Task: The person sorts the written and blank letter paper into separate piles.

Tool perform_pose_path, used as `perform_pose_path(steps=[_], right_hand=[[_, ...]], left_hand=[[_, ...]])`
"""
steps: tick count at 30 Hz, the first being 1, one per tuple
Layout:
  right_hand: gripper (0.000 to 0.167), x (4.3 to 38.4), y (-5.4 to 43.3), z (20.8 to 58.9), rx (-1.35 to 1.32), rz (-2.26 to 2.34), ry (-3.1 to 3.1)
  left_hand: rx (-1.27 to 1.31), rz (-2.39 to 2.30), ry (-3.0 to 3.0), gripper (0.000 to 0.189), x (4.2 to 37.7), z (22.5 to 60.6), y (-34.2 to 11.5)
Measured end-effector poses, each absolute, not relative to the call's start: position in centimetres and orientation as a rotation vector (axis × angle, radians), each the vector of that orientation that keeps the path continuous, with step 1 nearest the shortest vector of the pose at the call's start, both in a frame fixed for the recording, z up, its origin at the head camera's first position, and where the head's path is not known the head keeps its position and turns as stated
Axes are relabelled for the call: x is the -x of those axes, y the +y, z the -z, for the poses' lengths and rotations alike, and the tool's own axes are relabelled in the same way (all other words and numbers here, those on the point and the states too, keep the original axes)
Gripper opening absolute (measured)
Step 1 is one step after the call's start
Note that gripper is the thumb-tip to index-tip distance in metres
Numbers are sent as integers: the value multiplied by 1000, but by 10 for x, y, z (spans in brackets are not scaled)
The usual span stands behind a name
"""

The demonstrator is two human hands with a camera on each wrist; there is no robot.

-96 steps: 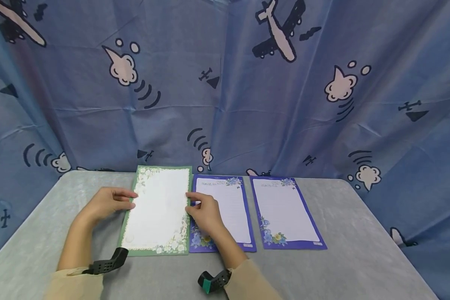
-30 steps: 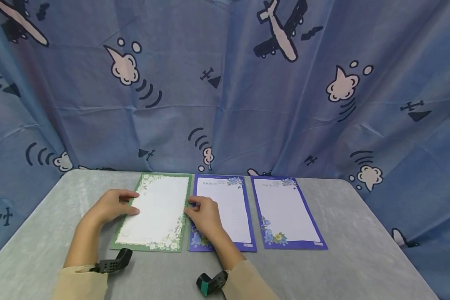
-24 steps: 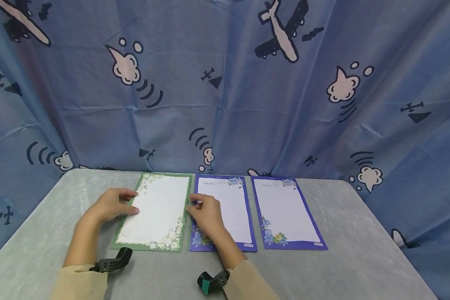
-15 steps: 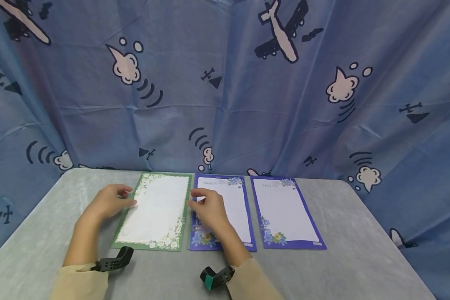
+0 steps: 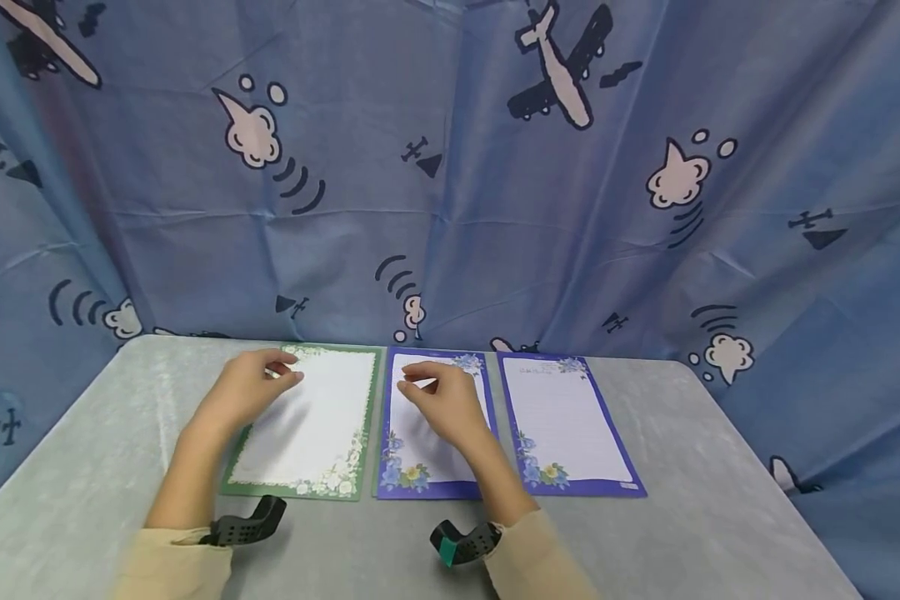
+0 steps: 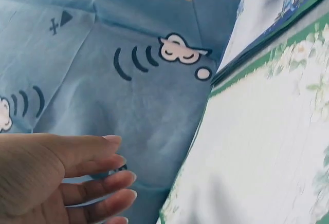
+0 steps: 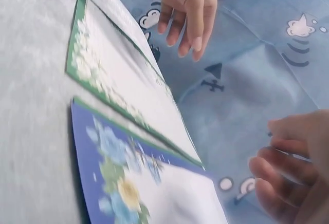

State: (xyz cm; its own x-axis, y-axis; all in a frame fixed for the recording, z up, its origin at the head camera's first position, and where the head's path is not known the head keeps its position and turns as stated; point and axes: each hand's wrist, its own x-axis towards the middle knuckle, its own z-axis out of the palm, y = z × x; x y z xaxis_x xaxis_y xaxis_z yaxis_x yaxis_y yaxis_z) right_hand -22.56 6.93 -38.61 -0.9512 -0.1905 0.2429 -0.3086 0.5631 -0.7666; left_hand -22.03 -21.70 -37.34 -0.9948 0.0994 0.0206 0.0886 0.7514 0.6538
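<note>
Three sheets of decorated letter paper lie in a row. At the left is the white sheet with a green floral border (image 5: pixel 322 425). The middle sheet (image 5: pixel 450 462) has a blue-purple border with blue and yellow flowers, and a thin green edge shows along its left side. A similar purple-bordered sheet (image 5: pixel 573 425) lies to the right; both purple ones have faint writing at the top. My left hand (image 5: pixel 249 387) hovers over the green sheet's left part, fingers loosely bent, holding nothing. Over the middle sheet, my right hand (image 5: pixel 448 404) is raised with relaxed fingers and nothing in it.
The grey table (image 5: pixel 330 550) ends at the back against a blue curtain (image 5: pixel 352 192) printed with planes and clouds. Each wrist carries a black camera mount, the left mount (image 5: pixel 249 523) plain and the right mount (image 5: pixel 465 546) with a green patch.
The green sheet came down flat beside the middle sheet. Both hands then let go of its edges and rose, moving slightly away and to the right.
</note>
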Motion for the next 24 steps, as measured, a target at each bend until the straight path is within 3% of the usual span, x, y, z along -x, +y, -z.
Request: perform_pose_path(steps=[11,24], right_hand=[[23,222,108,380,-342,-1229,-2628],[26,222,146,397,-145,-1214,-2637]], left_hand=[[-193,-1150,2974,35,221,373,-176],[-283,-1237,2963,26,227,401,-133]])
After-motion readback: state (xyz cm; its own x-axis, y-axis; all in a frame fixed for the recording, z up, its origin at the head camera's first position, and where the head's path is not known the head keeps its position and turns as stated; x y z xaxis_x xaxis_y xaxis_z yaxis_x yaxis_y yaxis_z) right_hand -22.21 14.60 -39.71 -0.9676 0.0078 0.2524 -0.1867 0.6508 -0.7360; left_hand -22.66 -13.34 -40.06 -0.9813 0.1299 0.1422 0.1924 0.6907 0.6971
